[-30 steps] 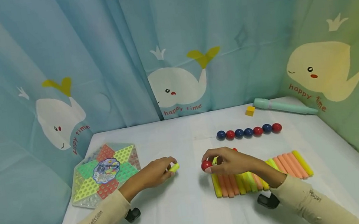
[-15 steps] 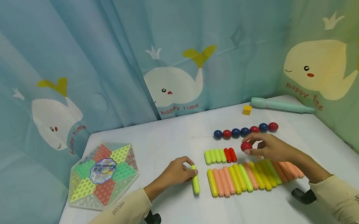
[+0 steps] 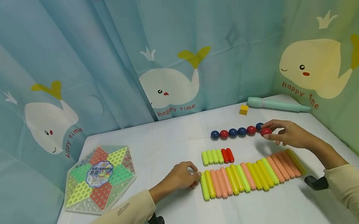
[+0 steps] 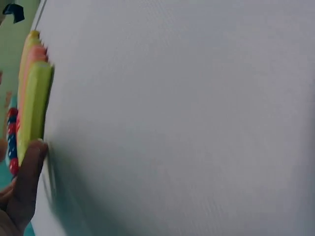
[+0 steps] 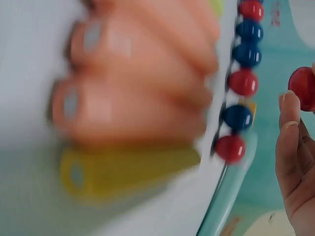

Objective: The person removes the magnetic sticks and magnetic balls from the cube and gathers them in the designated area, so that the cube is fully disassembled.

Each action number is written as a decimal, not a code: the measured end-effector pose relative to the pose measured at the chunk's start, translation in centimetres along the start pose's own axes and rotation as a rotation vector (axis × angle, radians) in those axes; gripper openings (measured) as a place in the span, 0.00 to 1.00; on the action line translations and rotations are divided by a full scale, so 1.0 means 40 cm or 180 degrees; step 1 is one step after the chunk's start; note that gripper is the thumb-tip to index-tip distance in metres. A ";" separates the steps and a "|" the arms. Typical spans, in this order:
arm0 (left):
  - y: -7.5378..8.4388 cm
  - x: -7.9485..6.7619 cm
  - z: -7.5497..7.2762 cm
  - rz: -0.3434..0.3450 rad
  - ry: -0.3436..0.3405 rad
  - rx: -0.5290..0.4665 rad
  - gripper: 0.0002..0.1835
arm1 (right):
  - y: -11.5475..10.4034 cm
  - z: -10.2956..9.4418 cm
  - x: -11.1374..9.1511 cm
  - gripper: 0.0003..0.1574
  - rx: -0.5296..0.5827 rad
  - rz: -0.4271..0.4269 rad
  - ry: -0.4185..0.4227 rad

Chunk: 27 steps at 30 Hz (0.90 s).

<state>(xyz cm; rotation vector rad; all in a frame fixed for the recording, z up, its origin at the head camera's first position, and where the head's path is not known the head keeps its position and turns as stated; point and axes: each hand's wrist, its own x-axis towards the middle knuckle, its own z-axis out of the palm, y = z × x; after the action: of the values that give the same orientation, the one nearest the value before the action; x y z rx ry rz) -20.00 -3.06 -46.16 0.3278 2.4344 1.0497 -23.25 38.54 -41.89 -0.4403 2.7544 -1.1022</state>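
My left hand (image 3: 184,176) pinches the upper end of a light green stick (image 3: 205,187), which lies at the left end of the long row of sticks. In the left wrist view, my fingertips touch that light green stick (image 4: 34,101) at its near end. My right hand (image 3: 288,135) holds a red ball (image 3: 266,131) between thumb and fingertips, above the table at the right end of the ball row. The right wrist view shows the held red ball (image 5: 303,88) apart from the row's last red ball (image 5: 230,148), which my hand hides in the head view.
Blue and red balls (image 3: 233,132) form a line behind several short light green and red sticks (image 3: 217,156). A small yellow cube (image 3: 244,110) and a mint-green pen-shaped object (image 3: 277,104) lie at the back right. A hexagonal star-patterned game board (image 3: 100,179) lies at left.
My left hand has brought the light green stick rightward to the left end of the long row. My right hand has carried the red ball rightward and back to the ball row's right end.
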 end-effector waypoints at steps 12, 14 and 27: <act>-0.171 -0.105 -0.238 0.0661 0.1207 0.1001 0.22 | 0.160 -0.104 0.037 0.29 -0.0489 0.0380 0.0021; -0.202 -0.111 -0.279 0.0571 0.1326 0.1143 0.22 | 0.180 -0.112 0.050 0.28 -0.0583 0.0409 -0.0055; -0.304 -0.145 -0.400 0.0333 0.1691 0.1213 0.23 | 0.229 -0.094 0.077 0.35 -0.0580 0.0670 -0.0247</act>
<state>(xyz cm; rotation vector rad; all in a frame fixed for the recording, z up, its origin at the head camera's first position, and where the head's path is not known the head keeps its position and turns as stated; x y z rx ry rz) -23.46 -23.55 -43.63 0.3326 3.1354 0.7760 -29.05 46.31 -45.57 -0.2019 2.7656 -0.7740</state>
